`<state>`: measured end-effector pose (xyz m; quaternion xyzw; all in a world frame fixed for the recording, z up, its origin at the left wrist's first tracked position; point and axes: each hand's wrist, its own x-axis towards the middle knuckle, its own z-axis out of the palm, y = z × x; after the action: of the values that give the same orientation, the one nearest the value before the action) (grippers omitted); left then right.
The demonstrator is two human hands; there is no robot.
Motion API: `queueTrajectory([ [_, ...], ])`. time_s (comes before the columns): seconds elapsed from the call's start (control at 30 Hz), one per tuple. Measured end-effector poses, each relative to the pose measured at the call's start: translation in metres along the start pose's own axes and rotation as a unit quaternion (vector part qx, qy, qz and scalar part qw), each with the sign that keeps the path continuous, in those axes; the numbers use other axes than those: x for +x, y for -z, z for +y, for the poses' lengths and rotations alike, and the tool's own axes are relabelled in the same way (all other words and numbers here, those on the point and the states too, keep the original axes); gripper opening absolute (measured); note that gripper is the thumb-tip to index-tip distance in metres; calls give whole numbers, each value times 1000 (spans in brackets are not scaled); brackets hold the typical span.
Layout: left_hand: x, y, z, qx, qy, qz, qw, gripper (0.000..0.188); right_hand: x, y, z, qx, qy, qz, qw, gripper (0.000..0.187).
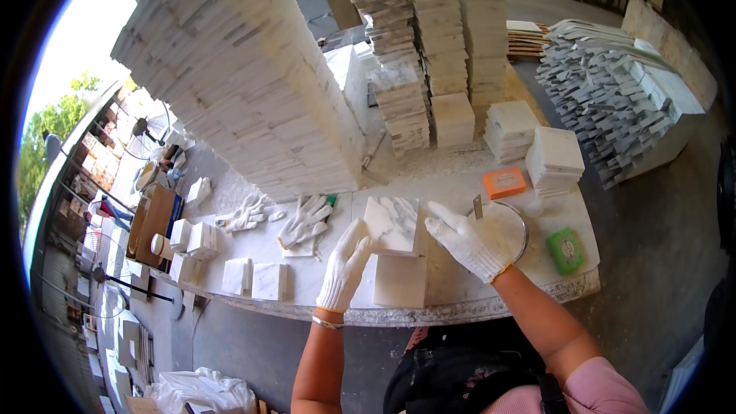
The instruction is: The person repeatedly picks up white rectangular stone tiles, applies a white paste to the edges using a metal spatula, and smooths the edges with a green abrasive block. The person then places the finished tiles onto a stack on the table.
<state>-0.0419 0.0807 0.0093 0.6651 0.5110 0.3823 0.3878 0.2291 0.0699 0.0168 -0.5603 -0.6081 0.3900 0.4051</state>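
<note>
Gloved hands on marble bench, stone yard.
Left hand [344, 264] grips tile [391, 224]; right hand [469, 242] flat, fingers apart; stacks [245, 77] far.

Two small packs sit on the worktable at the right of the frame. The orange rectangular pack [504, 182] lies flat just right of centre, with a paler panel on its top face. Lower and further right, near the table's edge, lies a green rectangular pack [565, 250] with a light label patch in its middle. Over at the left of the frame, a brown cardboard box [150, 219] stands on the table's far end, its side showing a blue strip.
</note>
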Motion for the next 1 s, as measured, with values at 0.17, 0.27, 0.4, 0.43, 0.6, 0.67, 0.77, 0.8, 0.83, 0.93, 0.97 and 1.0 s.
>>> queueTrajectory([
  [0.17, -7, -6, 4, 9, -25, 6, 1000, 56, 1, -12, 5, -64, -27, -34, 997, 53],
  [0.27, -17, -1, 16, 73, -61, -17, 995, 53, 1, -13, -10, 21, -96, -92, 991, 47],
  [0.4, -27, -9, 49, -53, 10, -18, 998, 52, 0, -2, -7, 182, -137, -87, 970, 37],
  [0.43, -29, -9, 55, -97, 28, -4, 995, 52, 0, -1, -8, 229, -136, -85, 960, 34],
  [0.6, -54, -8, 42, -283, 77, 169, 941, 57, -26, 13, -25, 255, -132, -79, 955, 34],
  [0.67, -66, -12, 38, -358, 100, 138, 918, 61, -41, 20, -28, 280, -132, -76, 948, 38],
  [0.77, -79, -24, 39, -430, 142, 69, 889, 69, -64, 31, -36, 284, -125, -63, 948, 44],
  [0.8, -81, -30, 43, -455, 162, 50, 874, 70, -70, 32, -34, 321, -128, -68, 936, 46],
  [0.83, -81, -36, 46, -481, 180, 29, 858, 71, -76, 35, -35, 313, -136, -73, 937, 45],
  [0.93, -83, -54, 51, -539, 177, -39, 823, 76, -93, 40, -31, 311, -120, -72, 940, 45],
  [0.97, -82, -62, 54, -558, 181, -54, 808, 77, -99, 42, -26, 304, -114, -72, 943, 48],
  [1.0, -82, -68, 57, -578, 184, -77, 791, 76, -103, 44, -23, 296, -109, -72, 946, 50],
])
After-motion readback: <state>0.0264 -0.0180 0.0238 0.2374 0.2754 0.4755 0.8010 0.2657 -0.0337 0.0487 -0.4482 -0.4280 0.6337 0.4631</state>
